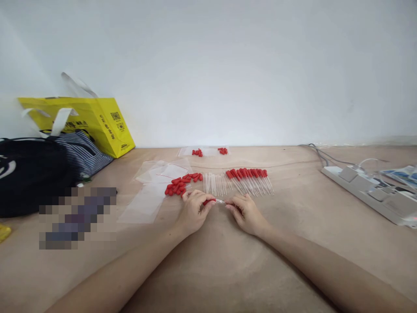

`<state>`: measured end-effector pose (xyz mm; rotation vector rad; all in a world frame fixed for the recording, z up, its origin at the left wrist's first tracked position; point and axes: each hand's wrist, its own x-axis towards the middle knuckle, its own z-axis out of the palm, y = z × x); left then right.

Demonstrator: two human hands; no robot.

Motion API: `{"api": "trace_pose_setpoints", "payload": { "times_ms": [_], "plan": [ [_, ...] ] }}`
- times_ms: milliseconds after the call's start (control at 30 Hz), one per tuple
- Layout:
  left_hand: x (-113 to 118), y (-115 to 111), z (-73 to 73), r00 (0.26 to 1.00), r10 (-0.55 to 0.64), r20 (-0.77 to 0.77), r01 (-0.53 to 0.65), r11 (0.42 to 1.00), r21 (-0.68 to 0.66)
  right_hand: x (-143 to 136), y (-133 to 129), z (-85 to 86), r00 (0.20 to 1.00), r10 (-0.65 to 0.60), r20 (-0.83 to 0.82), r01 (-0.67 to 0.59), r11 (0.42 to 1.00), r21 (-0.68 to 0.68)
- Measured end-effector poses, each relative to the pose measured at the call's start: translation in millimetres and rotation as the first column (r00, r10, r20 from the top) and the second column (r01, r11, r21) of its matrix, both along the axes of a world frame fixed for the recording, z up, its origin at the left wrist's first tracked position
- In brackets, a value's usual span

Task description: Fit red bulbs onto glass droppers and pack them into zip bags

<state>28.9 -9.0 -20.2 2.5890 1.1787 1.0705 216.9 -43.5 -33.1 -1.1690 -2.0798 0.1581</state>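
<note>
Between my fingers, a red rubber dropper bulb (209,201) meets the end of a clear pipette tube (220,201). My left hand (195,211) is closed on the bulb, and my right hand (245,213) pinches the tube from the other side. How far the tube sits inside the bulb I cannot tell. Just beyond my left hand lies a pile of loose red bulbs (176,187). Bare clear tubes (214,184) lie side by side in the middle. To their right, several droppers with red bulbs fitted (249,180) form a slanted row.
Clear plastic bags (143,202) lie flat on the left, and another bag with red bulbs (196,152) is by the wall. A yellow bag (107,126), a striped pouch (83,152) and a black bag (32,178) stand at left. A power strip (368,195) with plugs and cables is at right.
</note>
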Motion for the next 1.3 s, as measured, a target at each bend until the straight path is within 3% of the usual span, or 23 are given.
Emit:
{"api": "trace_pose_setpoints", "payload": {
  "times_ms": [133, 267, 467, 633, 867, 1033, 1300],
  "plan": [
    [1.1, -4.3, 1.0, 0.999, -0.031, 0.023, 0.03, 0.999, 0.025, 1.9, -0.9, 2.6, 0.992, -0.014, 0.128, -0.006, 0.988, 0.155],
    [0.7, -8.4, 3.0, 0.998, -0.054, -0.028, 0.057, 0.994, 0.095, 5.5, -0.2, 4.7, 0.964, -0.047, 0.261, -0.052, 0.932, 0.359],
    [2.4, -13.5, 1.8, 0.987, -0.125, -0.104, 0.151, 0.941, 0.302, 8.1, -3.3, 3.9, 0.93, -0.095, 0.356, -0.112, 0.847, 0.519],
    [4.9, -14.5, 2.2, 0.981, -0.153, -0.119, 0.188, 0.899, 0.395, 6.4, -4.0, 3.9, 0.937, -0.084, 0.34, -0.112, 0.848, 0.518],
    [5.3, -13.8, 1.6, 0.979, -0.167, -0.113, 0.199, 0.897, 0.394, 1.5, -0.8, 3.0, 0.948, -0.044, 0.316, -0.125, 0.861, 0.494],
    [5.6, -10.4, 3.6, 0.985, -0.137, -0.102, 0.166, 0.908, 0.384, 1.6, 4.3, 1.8, 0.955, -0.018, 0.295, -0.112, 0.902, 0.417],
    [-2.2, -0.9, 12.5, 0.982, -0.114, -0.15, 0.165, 0.904, 0.395, 6.5, 7.5, 5.5, 0.952, -0.124, 0.281, 0.018, 0.936, 0.351]
  ]
}}
